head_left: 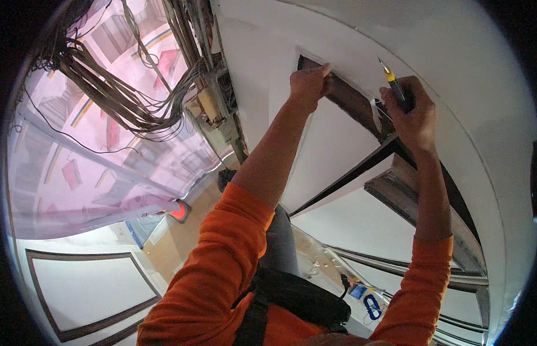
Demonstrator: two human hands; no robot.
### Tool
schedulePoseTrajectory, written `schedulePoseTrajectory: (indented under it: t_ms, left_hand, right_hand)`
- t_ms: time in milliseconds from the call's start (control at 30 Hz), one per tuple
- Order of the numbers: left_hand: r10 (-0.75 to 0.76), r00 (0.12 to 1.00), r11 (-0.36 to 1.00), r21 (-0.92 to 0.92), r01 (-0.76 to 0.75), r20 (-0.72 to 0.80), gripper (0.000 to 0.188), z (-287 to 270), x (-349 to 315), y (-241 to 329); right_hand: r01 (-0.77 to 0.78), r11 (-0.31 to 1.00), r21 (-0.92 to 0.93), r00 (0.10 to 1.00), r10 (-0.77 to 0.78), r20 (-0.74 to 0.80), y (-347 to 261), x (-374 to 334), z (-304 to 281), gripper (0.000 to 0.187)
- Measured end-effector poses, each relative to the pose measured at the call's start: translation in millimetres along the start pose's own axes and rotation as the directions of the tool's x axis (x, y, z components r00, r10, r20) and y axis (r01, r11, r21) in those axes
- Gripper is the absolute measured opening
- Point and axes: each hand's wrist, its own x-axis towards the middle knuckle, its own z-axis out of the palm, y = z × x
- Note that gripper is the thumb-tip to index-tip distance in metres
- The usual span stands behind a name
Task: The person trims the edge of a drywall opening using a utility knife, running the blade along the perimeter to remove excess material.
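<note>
My left hand (310,86) reaches up to the top end of a dark brown recessed strip (352,98) along a white wall panel (337,135). Its fingers are curled closed against the strip's edge, and whatever is in them is hidden. In my right hand (415,112) is a black-and-yellow utility knife (396,82), its narrow pointed metal tip aimed up and away from the strip. A torn whitish piece (376,112) hangs over the strip beside the right fingers. Both forearms are raised in orange sleeves.
Bundles of loose cables (118,104) hang at the left before pink translucent sheeting (55,190). A thick dark-edged ledge (395,199) juts out under my right forearm. An orange cone (179,211) stands on the floor; a blue looped object (372,307) lies lower right.
</note>
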Motion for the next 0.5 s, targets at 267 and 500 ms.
schedulePoseTrajectory:
  t_ms: [267,500]
  left_hand:
    - [-0.022,0.984,0.981,-0.185,0.055,0.175,0.024,-20.7,20.4,-14.6]
    - [-0.619,0.777,0.636,-0.509,0.580,0.113,0.019,6.7,-1.2,50.0]
  right_hand:
    - [0.039,0.993,-0.111,0.999,-0.043,-0.033,8.8,1.9,-2.1,0.025]
    - [0.073,0.995,-0.067,0.997,-0.074,-0.005,12.9,1.4,-4.0,0.023]
